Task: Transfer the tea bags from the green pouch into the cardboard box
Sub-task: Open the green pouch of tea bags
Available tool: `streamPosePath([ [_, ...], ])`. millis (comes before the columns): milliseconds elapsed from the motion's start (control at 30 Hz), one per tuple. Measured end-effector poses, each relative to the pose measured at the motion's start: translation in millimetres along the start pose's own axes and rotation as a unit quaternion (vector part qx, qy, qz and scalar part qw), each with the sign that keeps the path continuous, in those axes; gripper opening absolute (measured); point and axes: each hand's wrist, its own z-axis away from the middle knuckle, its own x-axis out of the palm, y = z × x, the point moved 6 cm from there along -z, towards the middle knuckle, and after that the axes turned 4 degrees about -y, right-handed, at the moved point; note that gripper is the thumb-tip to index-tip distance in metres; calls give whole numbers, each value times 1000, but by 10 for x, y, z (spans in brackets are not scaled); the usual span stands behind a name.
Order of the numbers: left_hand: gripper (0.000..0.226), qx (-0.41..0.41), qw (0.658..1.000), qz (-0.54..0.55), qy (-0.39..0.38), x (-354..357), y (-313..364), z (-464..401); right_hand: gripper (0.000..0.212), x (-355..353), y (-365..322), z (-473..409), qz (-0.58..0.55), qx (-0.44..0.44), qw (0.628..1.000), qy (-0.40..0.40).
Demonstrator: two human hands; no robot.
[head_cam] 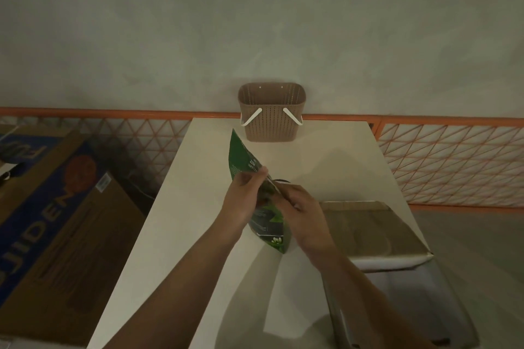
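Observation:
The green pouch (243, 159) is held up over the middle of the white table (198, 235), its lower end near the tabletop. My left hand (243, 198) grips the pouch's left side near its middle. My right hand (300, 218) pinches the pouch from the right, fingers at the same spot. The open cardboard box (365, 224) sits at the table's right edge, just right of my right hand. No tea bags show; the pouch's contents are hidden.
A brown perforated basket (272, 113) with white handles stands at the table's far edge against the wall. A large printed cardboard carton (56, 229) lies on the floor to the left. An orange lattice fence (453, 161) runs behind the table.

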Motion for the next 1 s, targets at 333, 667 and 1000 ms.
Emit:
streamPosePath([
  [333,25,-32,997,19,-73,-93,-26,-14,23,18,-10,-32,-78,66,994,-25],
  [667,19,8,996,39,-79,-84,-29,78,22,-38,-19,-84,-16,65,998,-21],
  [1000,27,17,993,72,-90,-41,-28,122,9,-97,-203,-44,52,23,998,7],
])
